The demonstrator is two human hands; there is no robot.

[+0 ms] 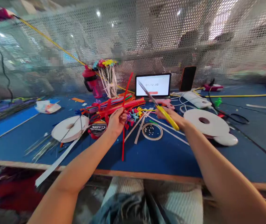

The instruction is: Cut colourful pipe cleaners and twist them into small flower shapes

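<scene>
Steadying is best done w/ the long, thin red strip (126, 93) pinched near mid-length in the L hand (118, 118) above the blue-topped table (151, 158), & the yellow-handled, metal-bladed tool (166, 116) clasped in the R hand (174, 116) angled clear.

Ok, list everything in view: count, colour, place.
red strip: one, red, in left hand
yellow-handled tool: one, yellow and silver, in right hand
rolls: two, white, table's left and right
loose strips: several, white, mid-table
dish: one, silvery rim, mid-table
bundled stems: many, mostly red, mid-table
round container: one, black and red, beside left roll
bottle: one, pink, back left
flower bunch: one, multicoloured, beside bottle
tablet: one, black-framed, back centre
phone: one, dark, right of tablet
wires: many, grey, front left
table: one, blue, before mesh
mesh: one, silver, behind table
left hand: one, bare, centre-left
right hand: one, bare, centre-right
</scene>
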